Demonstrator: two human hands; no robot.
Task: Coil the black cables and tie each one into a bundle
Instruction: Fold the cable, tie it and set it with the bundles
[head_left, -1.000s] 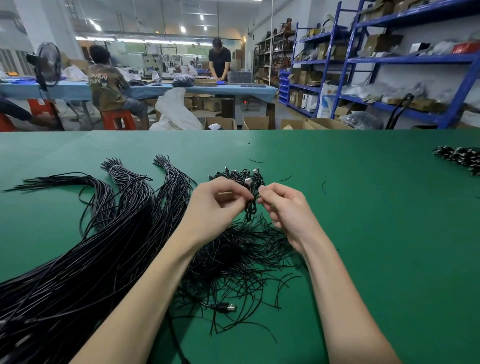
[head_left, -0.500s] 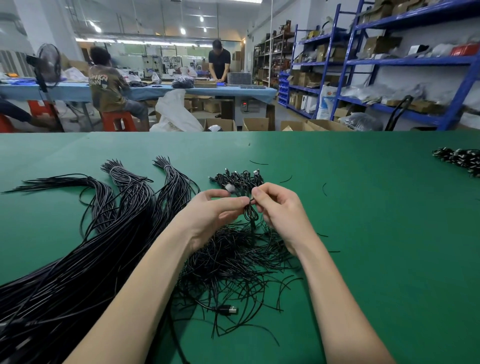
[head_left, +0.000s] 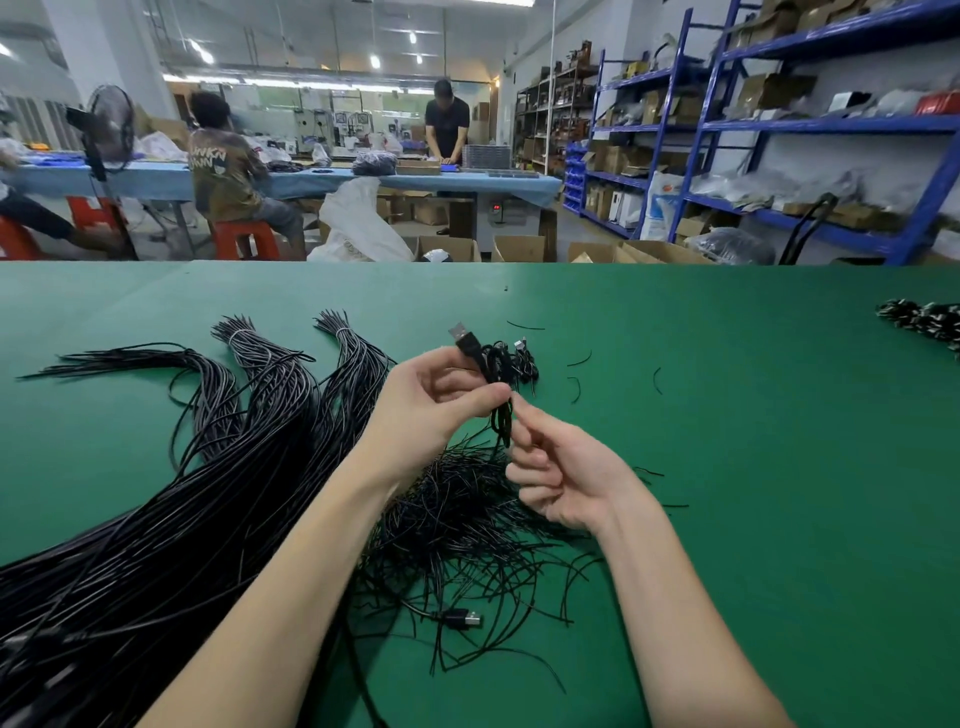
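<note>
My left hand pinches a coiled black cable above the green table; its USB plug sticks up past my fingers. My right hand is just below and right of it, fingers curled, fingertips at the coil's lower loop. I cannot tell whether it pinches a tie. Under my hands lies a heap of thin black wire ties. A big sheaf of long black cables fans across the left of the table. A few coiled cables lie just behind my hands.
Another pile of tied bundles sits at the far right edge. A loose cable with a USB plug lies near me among the ties. Stray tie pieces dot the cloth. Beyond the table are workers, benches, boxes and blue shelving.
My left hand has lifted the coiled cable so its USB plug now points up. My right hand has dropped lower and toward me, away from the left fingertips.
</note>
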